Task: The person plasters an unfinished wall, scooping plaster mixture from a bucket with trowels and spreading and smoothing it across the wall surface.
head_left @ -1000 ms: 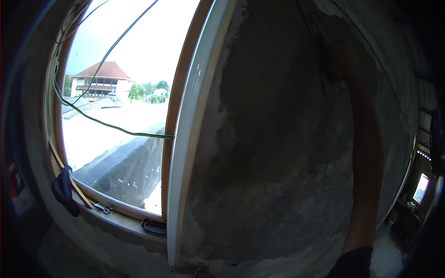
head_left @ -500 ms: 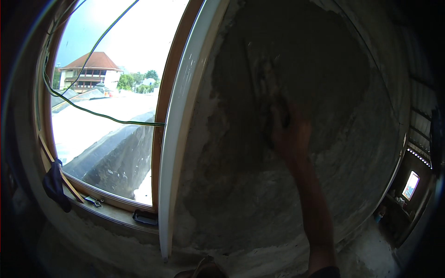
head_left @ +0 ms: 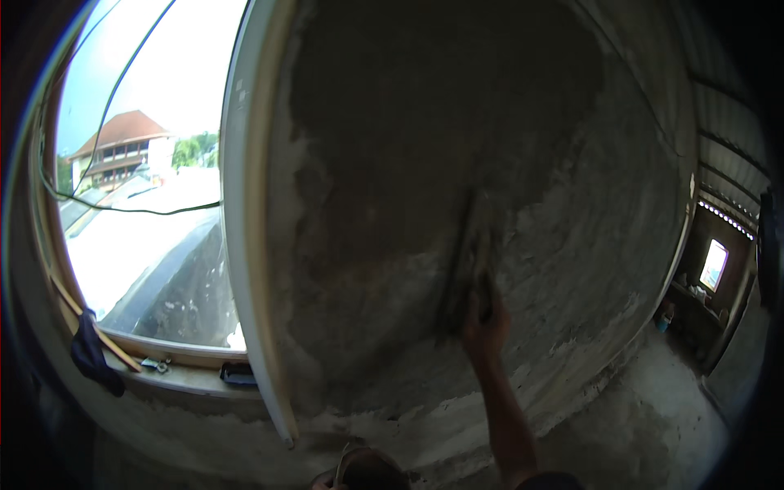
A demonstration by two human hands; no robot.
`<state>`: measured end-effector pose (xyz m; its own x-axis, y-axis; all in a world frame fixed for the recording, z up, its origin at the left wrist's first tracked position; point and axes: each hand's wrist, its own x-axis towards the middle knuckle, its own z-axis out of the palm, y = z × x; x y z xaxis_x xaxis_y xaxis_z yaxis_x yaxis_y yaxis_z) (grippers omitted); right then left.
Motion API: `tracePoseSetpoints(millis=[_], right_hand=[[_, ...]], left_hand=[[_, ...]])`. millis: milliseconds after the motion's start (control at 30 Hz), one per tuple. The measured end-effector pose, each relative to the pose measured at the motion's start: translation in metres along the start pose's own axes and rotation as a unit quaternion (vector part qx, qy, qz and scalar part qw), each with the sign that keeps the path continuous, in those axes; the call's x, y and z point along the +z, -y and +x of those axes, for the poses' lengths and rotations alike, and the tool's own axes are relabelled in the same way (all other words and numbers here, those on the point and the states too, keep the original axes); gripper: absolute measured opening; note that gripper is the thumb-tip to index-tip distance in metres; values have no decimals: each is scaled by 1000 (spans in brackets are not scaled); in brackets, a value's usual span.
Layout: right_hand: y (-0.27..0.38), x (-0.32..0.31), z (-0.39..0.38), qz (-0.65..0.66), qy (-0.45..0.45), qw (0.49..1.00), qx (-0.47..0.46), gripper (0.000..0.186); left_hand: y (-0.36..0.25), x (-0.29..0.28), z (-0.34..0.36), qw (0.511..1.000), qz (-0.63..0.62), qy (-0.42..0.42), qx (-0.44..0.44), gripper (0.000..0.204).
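One right hand [head_left: 487,325] lowered one gripped trowel [head_left: 462,265].

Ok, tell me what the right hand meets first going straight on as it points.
Likely the dark plaster, with the trowel in the right hand leading; whether they touch is unclear.

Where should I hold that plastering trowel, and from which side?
By the handle of the plastering trowel, probably, coming from below on the room side. The right hand grips it there; the long, flat blade faces the wall, leaving the handle toward you.
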<state>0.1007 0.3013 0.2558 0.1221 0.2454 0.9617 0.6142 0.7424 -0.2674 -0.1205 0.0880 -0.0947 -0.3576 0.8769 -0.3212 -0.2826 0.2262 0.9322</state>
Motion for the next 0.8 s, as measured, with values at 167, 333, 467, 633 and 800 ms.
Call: tracePoseSetpoints(millis=[167,333,467,633,800], right_hand=[[-104,-46,-45,16,-126,957,262,40],[-182,-141,168,-13,-186,971,148,41],[-207,-151,180,10,-116,985,131,39],[-196,-91,-36,35,-3,999,33,31],[-255,-186,201,-57,-143,980,124,44]], left_hand=[[12,12,-12,999,2,7,34,46],[26,41,-34,998,31,-23,49,49],[33,60,-15,996,14,-79,31,44],[76,79,-32,989,-15,-148,-17,39],[84,99,-35,979,-109,-167,46,21]])
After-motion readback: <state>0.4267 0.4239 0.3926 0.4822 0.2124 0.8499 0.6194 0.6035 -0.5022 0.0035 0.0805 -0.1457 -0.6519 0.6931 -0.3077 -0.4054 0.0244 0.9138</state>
